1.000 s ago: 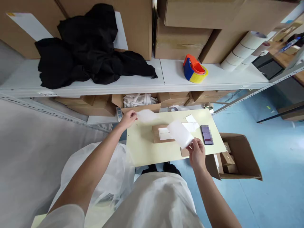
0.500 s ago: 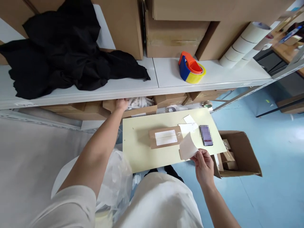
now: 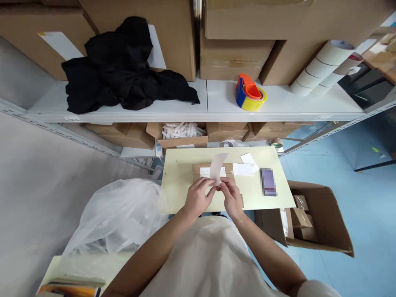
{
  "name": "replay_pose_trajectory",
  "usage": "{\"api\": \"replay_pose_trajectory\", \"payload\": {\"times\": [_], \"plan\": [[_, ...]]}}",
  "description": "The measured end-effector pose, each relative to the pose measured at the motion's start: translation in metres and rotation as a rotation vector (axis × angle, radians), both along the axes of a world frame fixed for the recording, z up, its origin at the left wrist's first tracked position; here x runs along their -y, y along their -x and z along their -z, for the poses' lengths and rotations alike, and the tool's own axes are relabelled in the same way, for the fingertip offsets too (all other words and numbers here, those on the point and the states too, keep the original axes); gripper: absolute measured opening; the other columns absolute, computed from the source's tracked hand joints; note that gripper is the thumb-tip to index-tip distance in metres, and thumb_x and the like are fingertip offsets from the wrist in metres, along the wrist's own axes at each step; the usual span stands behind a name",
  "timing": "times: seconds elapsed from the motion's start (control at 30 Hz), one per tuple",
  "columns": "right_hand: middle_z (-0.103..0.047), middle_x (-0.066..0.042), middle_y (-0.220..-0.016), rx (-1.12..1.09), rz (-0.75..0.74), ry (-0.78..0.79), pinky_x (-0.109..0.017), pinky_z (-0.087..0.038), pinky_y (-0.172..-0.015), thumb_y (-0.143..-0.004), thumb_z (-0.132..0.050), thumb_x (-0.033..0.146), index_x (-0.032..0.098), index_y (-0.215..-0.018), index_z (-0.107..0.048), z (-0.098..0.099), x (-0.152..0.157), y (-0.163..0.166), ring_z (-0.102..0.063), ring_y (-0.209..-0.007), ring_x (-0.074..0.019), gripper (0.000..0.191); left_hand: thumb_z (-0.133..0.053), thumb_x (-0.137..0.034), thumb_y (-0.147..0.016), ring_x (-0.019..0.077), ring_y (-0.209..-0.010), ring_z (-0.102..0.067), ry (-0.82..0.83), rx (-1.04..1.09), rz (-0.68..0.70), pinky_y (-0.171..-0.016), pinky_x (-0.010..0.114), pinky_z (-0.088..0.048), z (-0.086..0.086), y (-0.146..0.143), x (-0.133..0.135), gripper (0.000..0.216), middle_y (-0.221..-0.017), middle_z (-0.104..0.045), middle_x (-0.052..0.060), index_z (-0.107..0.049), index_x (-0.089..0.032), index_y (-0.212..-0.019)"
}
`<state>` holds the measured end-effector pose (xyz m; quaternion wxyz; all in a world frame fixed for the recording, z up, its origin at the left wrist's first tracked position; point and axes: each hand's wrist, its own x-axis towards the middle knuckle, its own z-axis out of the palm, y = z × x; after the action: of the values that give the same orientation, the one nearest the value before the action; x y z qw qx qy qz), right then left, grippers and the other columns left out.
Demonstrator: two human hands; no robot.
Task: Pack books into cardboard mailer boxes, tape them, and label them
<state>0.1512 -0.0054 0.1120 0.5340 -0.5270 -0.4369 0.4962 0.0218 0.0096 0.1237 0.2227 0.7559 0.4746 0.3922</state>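
Note:
Both of my hands meet over the pale yellow board (image 3: 177, 192). A curved white paper slip (image 3: 218, 165) stands up between them, its lower edge pinched by my left hand (image 3: 198, 197) and my right hand (image 3: 232, 199). Below the slip lies a long cardboard box (image 3: 229, 171) with a white label on top, partly hidden by the slip and my fingers. To its right are white paper pieces (image 3: 243, 169) and a phone (image 3: 268, 181) with a blurred screen. A bit of brown card (image 3: 242, 201) shows beside my right wrist.
A shelf (image 3: 216, 99) ahead carries black cloth (image 3: 123, 74), a tape dispenser (image 3: 251, 93) and label rolls (image 3: 321, 66). Underneath, an open carton (image 3: 185, 142) holds white strips. An open box (image 3: 328, 218) with small parcels stands at right, a clear plastic bag (image 3: 117, 214) at left.
My left hand has come back from the carton under the shelf to the slip. My right hand has moved left with the slip, now over the cardboard box. The view has shifted slightly.

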Motion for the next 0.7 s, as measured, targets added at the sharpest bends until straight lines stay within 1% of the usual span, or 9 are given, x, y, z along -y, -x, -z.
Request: {"api": "replay_pose_trajectory", "payload": {"times": [0.1, 0.17, 0.23, 0.33, 0.4, 0.47, 0.53, 0.6, 0.7], "plan": [[-0.061, -0.006, -0.102, 0.056, -0.198, -0.113, -0.034, -0.049, -0.079, -0.088, -0.049, 0.039, 0.026, -0.105, -0.062, -0.004, 0.008, -0.007, -0.059, -0.089, -0.0176, 0.025, -0.053, -0.019, -0.084, 0.0147, -0.080, -0.064, 0.010, 0.098, -0.071, -0.073, 0.027, -0.051, 0.000, 0.007, 0.003, 0.010, -0.084, -0.068, 0.003, -0.062, -0.022, -0.089], [-0.058, -0.006, -0.109, 0.130, -0.248, -0.179, -0.033, -0.049, -0.076, -0.087, -0.051, 0.038, 0.027, -0.110, -0.061, -0.005, 0.014, -0.019, -0.058, -0.089, -0.0173, 0.027, -0.054, -0.022, -0.083, 0.0146, -0.077, -0.064, 0.080, 0.165, -0.122, -0.073, 0.027, -0.050, 0.001, 0.012, 0.007, 0.008, -0.081, -0.068, 0.003, -0.062, -0.021, -0.086], [-0.058, -0.007, -0.107, 0.264, -0.123, -0.241, -0.033, -0.049, -0.072, -0.085, -0.054, 0.035, 0.026, -0.109, -0.060, -0.005, 0.018, -0.035, -0.057, -0.083, -0.0167, 0.027, -0.056, -0.026, -0.082, 0.0146, -0.074, -0.064, 0.216, 0.256, -0.153, -0.070, 0.026, -0.050, 0.003, 0.017, 0.010, 0.009, -0.080, -0.068, 0.003, -0.062, -0.019, -0.083], [-0.058, -0.008, -0.102, 0.476, 0.220, -0.269, -0.035, -0.045, -0.072, -0.079, -0.062, 0.035, 0.023, -0.111, -0.057, -0.004, 0.018, -0.062, -0.053, -0.082, -0.0183, 0.034, -0.057, -0.032, -0.080, 0.0135, -0.069, -0.062, 0.421, 0.401, -0.147, -0.065, 0.024, -0.049, 0.009, 0.023, 0.010, 0.015, -0.076, -0.067, 0.002, -0.061, -0.018, -0.080], [-0.058, -0.010, -0.108, 0.512, 0.272, -0.216, -0.036, -0.044, -0.074, -0.077, -0.064, 0.038, 0.022, -0.116, -0.054, -0.003, 0.016, -0.076, -0.053, -0.087, -0.0198, 0.044, -0.058, -0.035, -0.078, 0.0124, -0.066, -0.060, 0.496, 0.438, -0.133, -0.062, 0.022, -0.047, 0.013, 0.024, 0.010, 0.018, -0.073, -0.065, 0.001, -0.060, -0.017, -0.077], [-0.062, -0.009, -0.106, 0.455, 0.166, -0.132, -0.036, -0.044, -0.075, -0.078, -0.061, 0.042, 0.021, -0.111, -0.058, 0.000, 0.015, -0.084, -0.054, -0.085, -0.0191, 0.039, -0.060, -0.036, -0.076, 0.0118, -0.065, -0.059, 0.548, 0.430, -0.120, -0.062, 0.022, -0.046, 0.016, 0.023, 0.012, 0.020, -0.070, -0.064, 0.000, -0.059, -0.017, -0.072], [-0.065, -0.006, -0.090, 0.366, 0.065, -0.044, -0.034, -0.044, -0.073, -0.080, -0.058, 0.044, 0.019, -0.094, -0.062, 0.006, 0.016, -0.086, -0.055, -0.077, -0.0171, 0.029, -0.059, -0.037, -0.076, 0.0124, -0.065, -0.060, 0.599, 0.395, -0.107, -0.063, 0.023, -0.047, 0.021, 0.020, 0.017, 0.021, -0.068, -0.063, 0.000, -0.058, -0.017, -0.070], [-0.064, -0.003, -0.075, 0.285, 0.047, 0.044, -0.031, -0.044, -0.068, -0.078, -0.060, 0.046, 0.018, -0.079, -0.061, 0.016, 0.021, -0.084, -0.053, -0.068, -0.0148, 0.029, -0.057, -0.038, -0.077, 0.0135, -0.067, -0.061, 0.633, 0.334, -0.122, -0.065, 0.024, -0.048, 0.029, 0.017, 0.023, 0.021, -0.068, -0.064, 0.000, -0.059, -0.018, -0.069], [-0.061, -0.001, -0.064, 0.187, 0.054, 0.171, -0.027, -0.042, -0.058, -0.073, -0.064, 0.050, 0.017, -0.073, -0.061, 0.038, 0.027, -0.080, -0.050, -0.058, -0.0131, 0.033, -0.056, -0.038, -0.077, 0.0147, -0.066, -0.063, 0.632, 0.213, -0.202, -0.065, 0.026, -0.049, 0.047, 0.017, 0.027, 0.022, -0.069, -0.067, 0.001, -0.063, -0.019, -0.070]]}}
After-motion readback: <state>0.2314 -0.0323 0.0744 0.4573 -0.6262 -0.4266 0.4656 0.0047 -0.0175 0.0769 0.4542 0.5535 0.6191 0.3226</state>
